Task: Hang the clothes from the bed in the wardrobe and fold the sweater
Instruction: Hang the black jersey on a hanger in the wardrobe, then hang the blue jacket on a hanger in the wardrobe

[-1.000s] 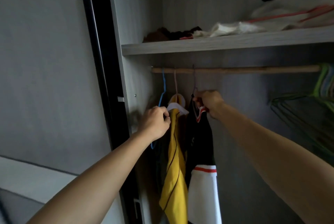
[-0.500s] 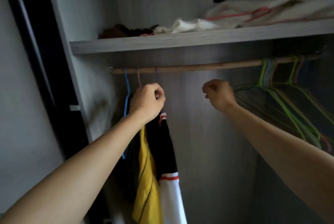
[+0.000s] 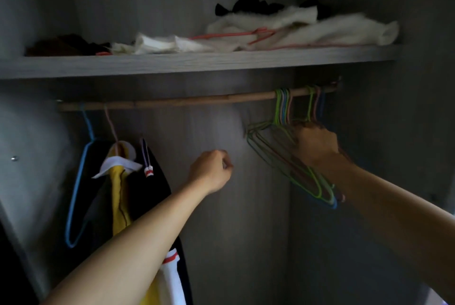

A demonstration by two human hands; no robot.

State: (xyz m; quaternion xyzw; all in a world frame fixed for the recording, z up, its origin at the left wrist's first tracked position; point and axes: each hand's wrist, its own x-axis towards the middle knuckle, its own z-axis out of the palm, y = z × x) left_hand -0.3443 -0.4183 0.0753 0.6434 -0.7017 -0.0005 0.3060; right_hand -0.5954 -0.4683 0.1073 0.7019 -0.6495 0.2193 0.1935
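Head view, wardrobe interior: yellow garment [image 3: 119,193] and black garment [image 3: 150,181] with white-and-red trim hang at the left end of the wooden rail [image 3: 197,101], just beside a blue hanger [image 3: 76,193]; a bunch of empty hangers [image 3: 307,181] hangs at the right end. Left hand [image 3: 210,173], fingers curled into a fist holding nothing, hovers between the two groups; right hand [image 3: 316,145] lies against the empty hangers, its grip not discernible through blur. Shelf [image 3: 172,64] above bears crumpled white fabric [image 3: 320,31].

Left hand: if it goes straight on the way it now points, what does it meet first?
Most likely the wardrobe's back panel; nothing hangs between it and the left hand, though depth is unclear.
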